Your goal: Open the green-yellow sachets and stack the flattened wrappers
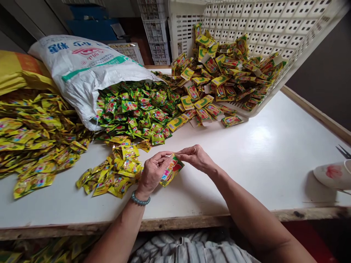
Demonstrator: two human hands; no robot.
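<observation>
Between my two hands is a small printed yellow and green box, tilted above the white table. My left hand, with a beaded bracelet at the wrist, is closed around the box's left side. The fingertips of my right hand are pinched together at its top corner. Small yellow packets lie just left of my left hand. Behind them, green and red packets spill from a white woven sack.
A tipped white plastic basket at the back right holds a heap of small boxes. More yellow packets pile at the left beside a yellow bag. A flowered cup lies at the right, near dark pointed tips.
</observation>
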